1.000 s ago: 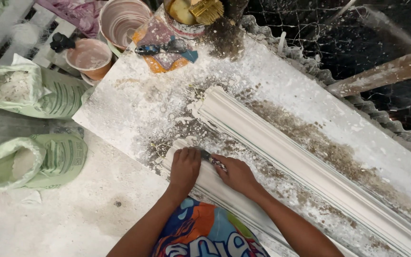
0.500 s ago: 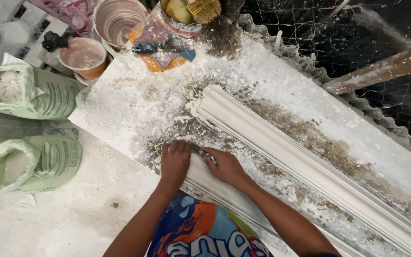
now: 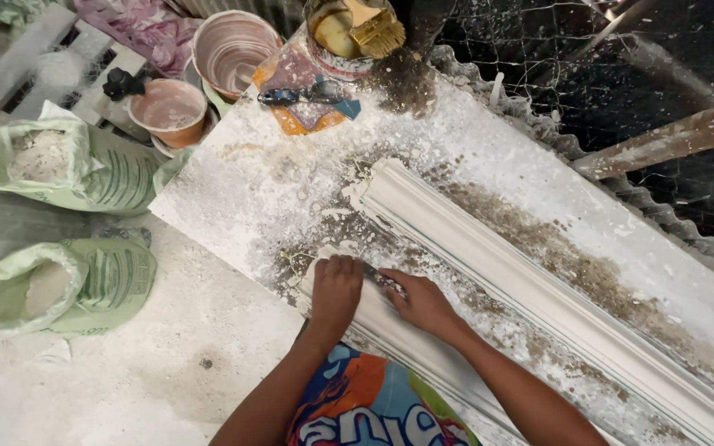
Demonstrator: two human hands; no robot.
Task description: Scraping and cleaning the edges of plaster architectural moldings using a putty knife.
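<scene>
Two long white plaster mouldings lie diagonally on a dusty white worktable. The far moulding runs from the table's middle to the lower right. Both my hands rest on the end of the near moulding at the table's front edge. My left hand presses flat on that end, fingers together. My right hand grips a small dark scraping tool, its tip between the two hands against the plaster.
Two open green sacks of white powder lie on the floor at left. Plaster-stained bowls, a tub with a brush and dark glasses sit at the table's far end. Wire mesh lies beyond the table.
The view has shifted slightly; my hands stay on the near moulding's end, moved a little along it with the tool still between them.
</scene>
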